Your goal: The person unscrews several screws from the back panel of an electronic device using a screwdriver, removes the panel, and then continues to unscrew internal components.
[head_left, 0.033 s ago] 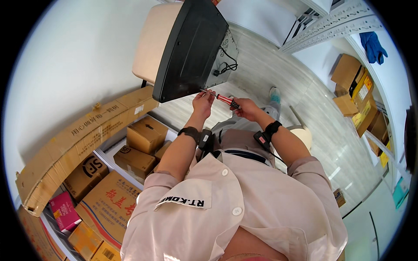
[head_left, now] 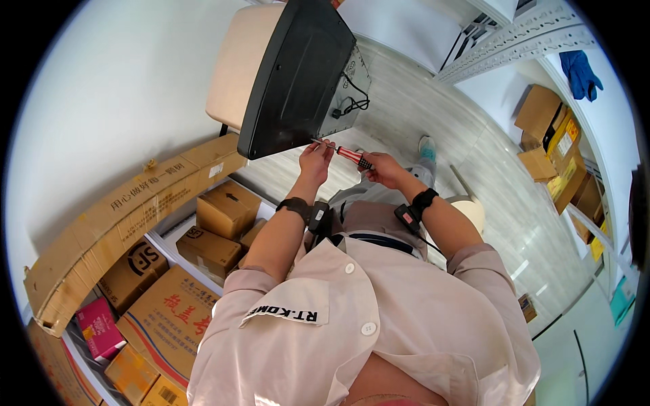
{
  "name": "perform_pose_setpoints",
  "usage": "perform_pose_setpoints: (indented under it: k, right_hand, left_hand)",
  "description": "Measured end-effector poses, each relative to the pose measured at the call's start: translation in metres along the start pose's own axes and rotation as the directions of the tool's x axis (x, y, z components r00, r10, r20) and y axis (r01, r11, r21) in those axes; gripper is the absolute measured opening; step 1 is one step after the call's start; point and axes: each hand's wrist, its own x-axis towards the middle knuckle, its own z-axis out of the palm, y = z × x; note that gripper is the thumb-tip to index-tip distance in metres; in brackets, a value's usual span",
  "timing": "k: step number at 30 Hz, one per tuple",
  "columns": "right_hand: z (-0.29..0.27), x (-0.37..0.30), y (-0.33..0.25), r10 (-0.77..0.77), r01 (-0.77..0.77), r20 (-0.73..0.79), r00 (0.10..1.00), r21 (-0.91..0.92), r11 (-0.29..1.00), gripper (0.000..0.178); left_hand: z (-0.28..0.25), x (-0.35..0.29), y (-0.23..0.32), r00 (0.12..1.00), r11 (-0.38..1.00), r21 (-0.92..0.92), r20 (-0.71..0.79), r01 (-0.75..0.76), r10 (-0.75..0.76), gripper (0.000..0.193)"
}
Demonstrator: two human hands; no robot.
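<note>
"Where was our screwdriver [head_left: 347, 153]?"
"At 1 o'clock: our right hand [head_left: 386, 170] gripped its rear, our left hand [head_left: 315, 162] pinched its front."
"Technique?"
"We needed straight, steady pressure towards the black panel [head_left: 296, 84]."

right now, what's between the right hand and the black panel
In the head view, the screwdriver spans from the right hand toward the black panel, with the left hand at its shaft in between.
</note>
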Motion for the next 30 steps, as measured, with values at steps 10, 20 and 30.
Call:
perform_pose_setpoints:
  k: [10, 20, 30]
  right_hand:
    - [-0.001, -0.001, 0.005, -0.137, 0.135, -0.057, 0.989, -0.037, 0.990, 0.031]
    - [-0.005, -0.003, 0.008, -0.157, 0.157, -0.054, 0.986, -0.018, 0.987, 0.032]
    - [-0.001, -0.026, 0.011, -0.125, 0.125, -0.018, 0.992, 0.003, 0.992, 0.031]
  left_hand:
    - [0.009, -0.014, 0.011, 0.992, 0.986, -0.109, -0.024, 0.123, -0.126, 0.022]
    - [0.013, -0.014, 0.005, 0.992, 0.989, -0.111, -0.069, 0.099, -0.107, 0.023]
    - [0.024, -0.025, 0.007, 0.999, 0.998, 0.064, -0.045, -0.014, 0.017, 0.020]
